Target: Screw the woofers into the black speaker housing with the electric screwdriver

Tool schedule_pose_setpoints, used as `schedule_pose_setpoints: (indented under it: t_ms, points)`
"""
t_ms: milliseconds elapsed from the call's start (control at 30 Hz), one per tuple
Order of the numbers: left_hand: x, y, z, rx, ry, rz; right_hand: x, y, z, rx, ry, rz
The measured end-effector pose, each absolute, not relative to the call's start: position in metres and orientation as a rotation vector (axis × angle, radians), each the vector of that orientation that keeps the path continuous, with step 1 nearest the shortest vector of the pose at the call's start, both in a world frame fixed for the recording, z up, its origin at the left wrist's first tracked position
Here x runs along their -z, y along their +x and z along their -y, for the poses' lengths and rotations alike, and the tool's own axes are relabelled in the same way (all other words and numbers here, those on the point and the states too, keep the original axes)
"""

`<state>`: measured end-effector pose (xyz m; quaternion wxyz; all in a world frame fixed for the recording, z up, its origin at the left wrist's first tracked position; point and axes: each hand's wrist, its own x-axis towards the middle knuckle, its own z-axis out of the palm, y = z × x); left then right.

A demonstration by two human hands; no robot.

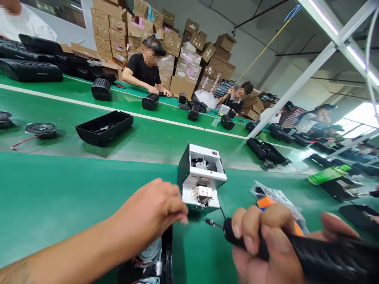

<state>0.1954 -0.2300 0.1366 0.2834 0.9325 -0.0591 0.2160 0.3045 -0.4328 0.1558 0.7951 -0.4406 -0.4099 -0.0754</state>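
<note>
Closest to the lens, the right hand [266, 240] is wrapped around one black electric screwdriver [296, 252], its grip fully closed on the handle, with the bit tip pointing left toward the gap between the two hands. Just left of that tip the left hand [154, 211] hovers with its fingertips pinched together near the bit — whether anything sits between them is too small to tell. Under the left wrist lies one open black speaker housing [156, 260], wires and a round driver showing inside. Directly beyond both hands stands one white-and-black screw feeder [201, 179] on the green tabletop [59, 197]. To the right of it lies one clear plastic bag [275, 195] with an orange piece beside it. Farther left on the belt rest one empty black shell [103, 127] and one loose speaker driver [41, 129] with a red wire. Across the line, three seated people work — stacked cardboard boxes [118, 27] rise behind them.
</note>
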Motion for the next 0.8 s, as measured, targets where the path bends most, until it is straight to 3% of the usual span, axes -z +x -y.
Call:
schedule_pose_setpoints:
  t_ms: [167,300,533,800]
  points:
    - [-0.179,0.28,0.221,-0.692,2.496,0.031,-0.147,0.326,0.402,0.345,-1.016,0.911]
    - [-0.176,0.295,0.221,-0.727,2.484,-0.123,-0.133,0.334,0.392,0.269,-1.117,0.935]
    - [-0.135,0.186,0.213,-0.695,2.373,-0.28,-0.134,0.326,0.393,0.071,-1.173,0.814]
    - [-0.07,0.092,0.242,-0.36,2.27,-0.447,-0.15,0.279,0.426,-0.137,-0.964,0.787]
